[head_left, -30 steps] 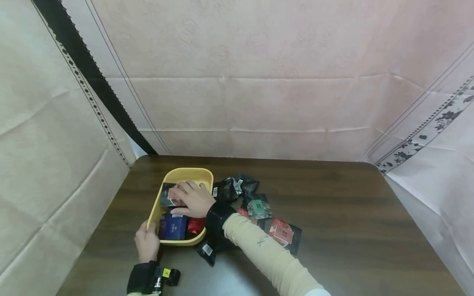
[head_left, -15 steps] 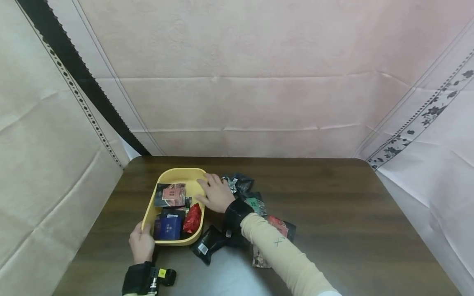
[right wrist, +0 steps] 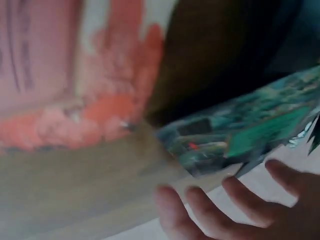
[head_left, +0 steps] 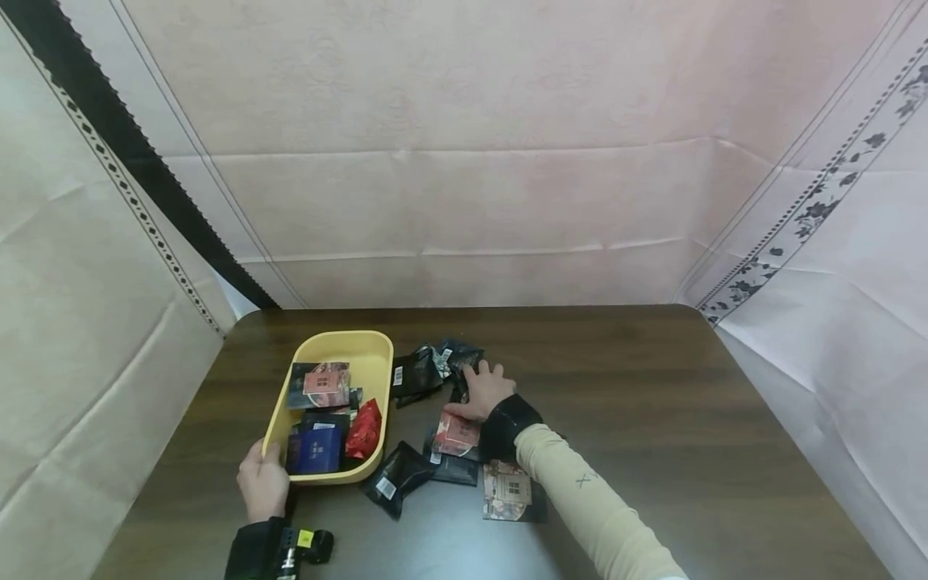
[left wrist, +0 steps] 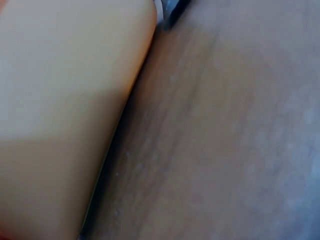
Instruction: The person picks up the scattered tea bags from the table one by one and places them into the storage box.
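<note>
At the table's left, my left hand (head_left: 263, 483) grips the near-left rim of a yellow plastic bin (head_left: 386, 362); the left wrist view shows its pale side wall (left wrist: 65, 75) close up. Inside lie a dark packet with a pink label (head_left: 322, 385), a blue packet (head_left: 320, 449) and a red packet (head_left: 364, 429). My right hand (head_left: 487, 393) is low over the loose packets right of the bin, fingers spread and thumb pointing left. Just beyond its fingertips in the right wrist view is a green-labelled packet (right wrist: 250, 127), mostly hidden under the hand in the head view.
Black packets (head_left: 416, 373) lie beside the bin's far right side, another black packet (head_left: 397, 479) at its near-right corner. A red-labelled packet (head_left: 458, 436) and a beige-labelled packet (head_left: 509, 491) lie nearer me. The wooden table (head_left: 652, 419) extends right; cloth hangs behind.
My right hand has left the inside of the bin and moved right, across its rim, to the loose packets. The left hand stays on the rim. The view has shifted slightly right.
</note>
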The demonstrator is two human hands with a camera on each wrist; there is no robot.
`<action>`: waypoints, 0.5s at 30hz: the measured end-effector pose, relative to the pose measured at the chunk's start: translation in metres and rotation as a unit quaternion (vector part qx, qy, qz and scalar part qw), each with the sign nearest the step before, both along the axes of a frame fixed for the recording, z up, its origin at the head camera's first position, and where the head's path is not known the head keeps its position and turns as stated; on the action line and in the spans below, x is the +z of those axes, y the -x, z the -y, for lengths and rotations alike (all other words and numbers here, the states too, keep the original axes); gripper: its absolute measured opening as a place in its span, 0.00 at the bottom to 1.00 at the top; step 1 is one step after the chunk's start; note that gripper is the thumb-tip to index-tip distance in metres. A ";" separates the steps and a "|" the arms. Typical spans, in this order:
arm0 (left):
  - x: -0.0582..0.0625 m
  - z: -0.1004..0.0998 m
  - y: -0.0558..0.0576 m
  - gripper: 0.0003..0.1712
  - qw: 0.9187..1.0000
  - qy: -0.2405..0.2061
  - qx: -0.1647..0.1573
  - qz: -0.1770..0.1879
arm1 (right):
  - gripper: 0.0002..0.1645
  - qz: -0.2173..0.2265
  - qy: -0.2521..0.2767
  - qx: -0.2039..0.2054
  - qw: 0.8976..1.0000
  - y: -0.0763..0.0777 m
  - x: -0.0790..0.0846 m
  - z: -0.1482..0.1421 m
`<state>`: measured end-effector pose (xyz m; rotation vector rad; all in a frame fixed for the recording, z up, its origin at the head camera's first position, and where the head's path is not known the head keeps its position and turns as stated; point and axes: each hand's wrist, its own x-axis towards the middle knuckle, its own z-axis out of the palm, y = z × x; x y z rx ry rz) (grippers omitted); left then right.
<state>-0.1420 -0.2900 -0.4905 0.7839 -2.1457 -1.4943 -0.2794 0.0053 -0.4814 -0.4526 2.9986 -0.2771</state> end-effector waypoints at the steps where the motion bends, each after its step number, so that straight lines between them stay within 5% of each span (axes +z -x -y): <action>1: 0.000 0.000 0.000 0.23 1.000 0.001 -0.001 0.000 | 0.50 0.015 0.003 -0.004 1.000 0.000 0.000 -0.001; 15: -0.005 0.004 0.002 0.24 1.000 -0.003 0.000 0.013 | 0.31 0.018 0.012 0.011 1.000 0.006 -0.003 -0.006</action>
